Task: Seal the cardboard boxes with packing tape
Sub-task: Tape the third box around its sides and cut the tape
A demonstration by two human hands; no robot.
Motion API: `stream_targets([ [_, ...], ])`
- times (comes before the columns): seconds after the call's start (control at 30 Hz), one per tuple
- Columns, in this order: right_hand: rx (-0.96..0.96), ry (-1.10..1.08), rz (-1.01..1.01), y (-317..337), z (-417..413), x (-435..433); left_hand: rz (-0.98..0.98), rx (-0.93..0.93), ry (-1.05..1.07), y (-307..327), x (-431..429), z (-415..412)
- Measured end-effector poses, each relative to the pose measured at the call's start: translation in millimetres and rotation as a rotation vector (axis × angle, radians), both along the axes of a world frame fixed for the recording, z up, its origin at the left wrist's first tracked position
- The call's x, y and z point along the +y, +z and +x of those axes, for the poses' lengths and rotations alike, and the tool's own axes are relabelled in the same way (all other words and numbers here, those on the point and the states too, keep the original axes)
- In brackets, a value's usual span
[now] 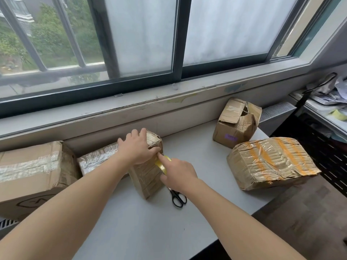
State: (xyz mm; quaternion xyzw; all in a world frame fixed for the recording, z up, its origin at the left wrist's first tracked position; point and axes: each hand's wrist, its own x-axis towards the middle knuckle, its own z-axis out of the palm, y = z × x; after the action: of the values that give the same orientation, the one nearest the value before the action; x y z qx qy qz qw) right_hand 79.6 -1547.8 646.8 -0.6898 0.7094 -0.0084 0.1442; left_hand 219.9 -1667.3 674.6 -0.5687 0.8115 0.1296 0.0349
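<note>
A small upright cardboard box (pixel 148 177) stands in the middle of the white table (pixel 142 222). My left hand (pixel 138 147) lies over its top, thumb against the box's right upper edge. My right hand (pixel 178 172) holds a roll of yellowish packing tape (pixel 163 165) against the box's right side, index finger stretched up toward my left thumb. Most of the roll is hidden by my right hand. Black-handled scissors (pixel 177 197) lie on the table just under my right wrist.
A large taped box (pixel 32 173) and a smaller taped box (pixel 97 158) sit at the left. A crumpled box with torn flaps (pixel 236 122) stands at the back right, an orange-taped box (pixel 270 162) nearer right. The windowsill (pixel 131 109) runs behind.
</note>
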Motion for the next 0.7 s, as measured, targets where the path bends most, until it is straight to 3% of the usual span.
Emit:
stream_targets([
  [0.23,-0.174,-0.048,-0.038,-21.0,0.8,15.6,0.025,0.087,-0.023,-0.7,6.4,11.7],
  [0.47,-0.354,-0.093,-0.22,-23.3,-21.4,25.7,0.042,0.213,0.061,1.1,8.1,31.6],
  [0.6,-0.353,-0.032,-0.39,6.3,-25.7,18.1,0.132,0.44,0.202,-2.2,11.5,47.6],
  [0.7,-0.392,-0.039,-0.399,23.9,-23.8,12.7,0.208,0.649,0.321,-8.4,27.4,55.1],
])
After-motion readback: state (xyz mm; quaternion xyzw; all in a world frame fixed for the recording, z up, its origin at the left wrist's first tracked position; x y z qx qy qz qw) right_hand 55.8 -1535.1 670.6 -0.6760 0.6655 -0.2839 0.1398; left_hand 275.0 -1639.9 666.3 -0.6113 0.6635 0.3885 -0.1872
